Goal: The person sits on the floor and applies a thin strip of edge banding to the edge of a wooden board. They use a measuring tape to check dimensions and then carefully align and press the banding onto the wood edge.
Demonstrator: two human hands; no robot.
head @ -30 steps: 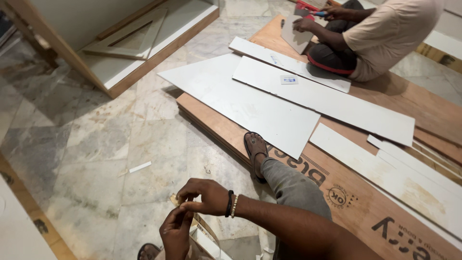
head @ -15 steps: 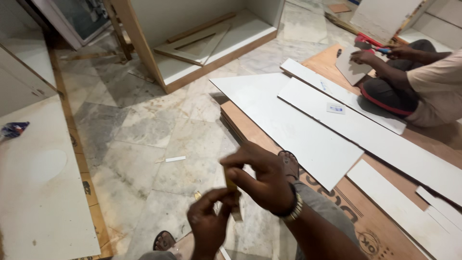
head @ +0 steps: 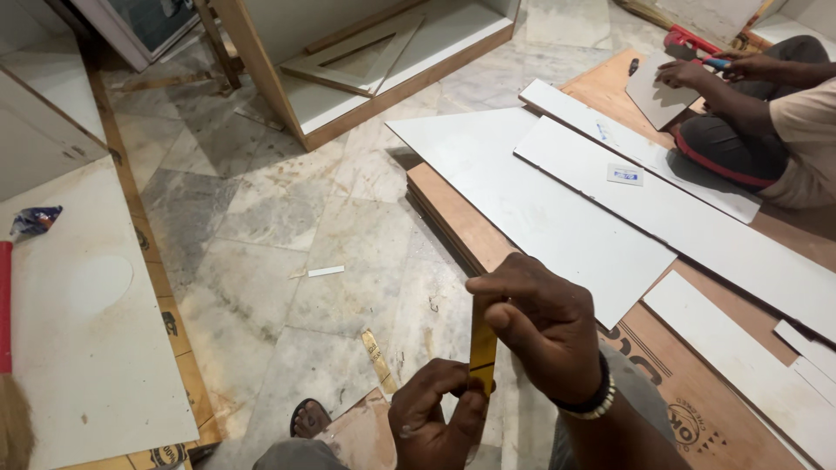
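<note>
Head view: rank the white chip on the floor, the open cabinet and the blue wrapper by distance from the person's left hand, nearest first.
From the left hand:
1. White chip, on the floor ahead-left.
2. Blue wrapper, far left on a white board.
3. Open cabinet, top centre.

Head view, wearer's own body only.

Left hand (head: 435,418): bare, no ring or band seen; wrist is cut off by the lower frame edge.

Right hand (head: 544,326): bare; forearm bare, no sleeve in view.

Right wrist: two bands side by side, a black bracelet (head: 585,399) and a strand of small pale beads (head: 599,406) next to it.

Legs: grey trousers (head: 640,396) over the knee.

Foot (head: 311,419): toes bare, in a dark open sandal.
</note>
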